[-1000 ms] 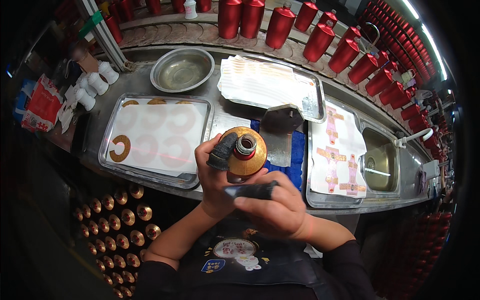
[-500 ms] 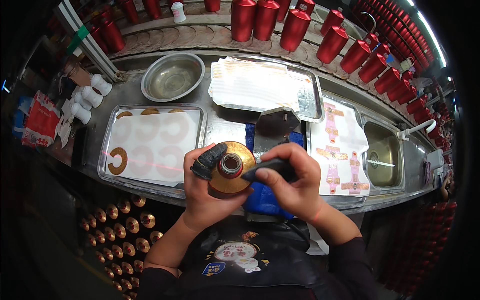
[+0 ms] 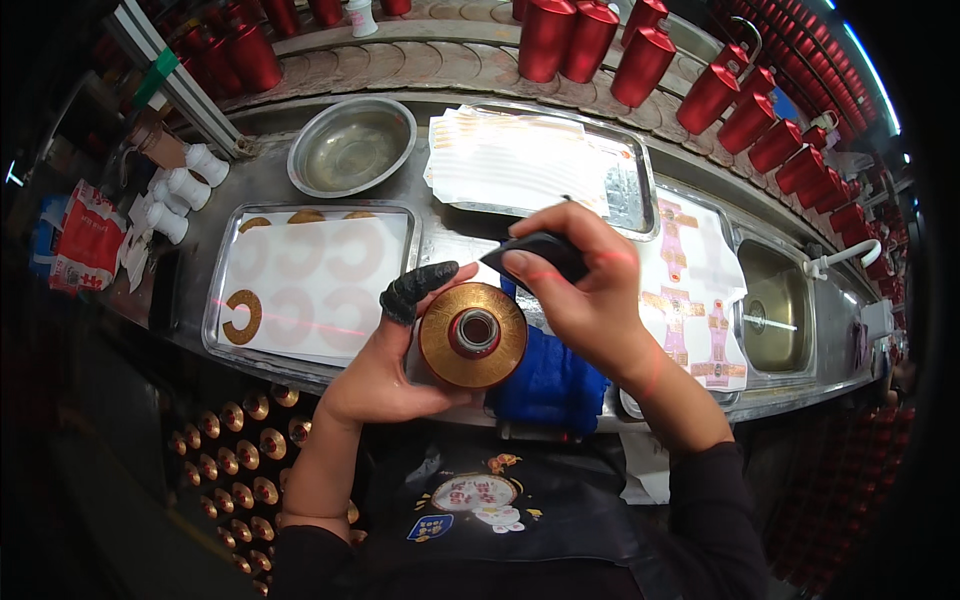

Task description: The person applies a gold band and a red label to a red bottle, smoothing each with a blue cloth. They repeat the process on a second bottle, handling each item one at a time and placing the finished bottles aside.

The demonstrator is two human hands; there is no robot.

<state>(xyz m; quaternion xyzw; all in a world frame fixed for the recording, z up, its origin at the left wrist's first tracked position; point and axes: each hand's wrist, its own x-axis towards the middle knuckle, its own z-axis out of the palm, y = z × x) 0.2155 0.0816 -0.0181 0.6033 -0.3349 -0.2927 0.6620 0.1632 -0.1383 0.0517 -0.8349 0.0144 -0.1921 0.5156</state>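
While our left hand [image 3: 382, 375] grips the gold-topped bottle [image 3: 473, 365], our right hand [image 3: 600, 290] pinches a black tool [image 3: 552, 254] – hands themselves apart.

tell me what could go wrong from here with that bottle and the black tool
The black tool in the right hand points close to the black-wrapped finger of the left hand, so a slip might jab it. It could also scratch the gold shoulder of the red bottle. The bottle's mouth is uncapped, so debris may fall in.
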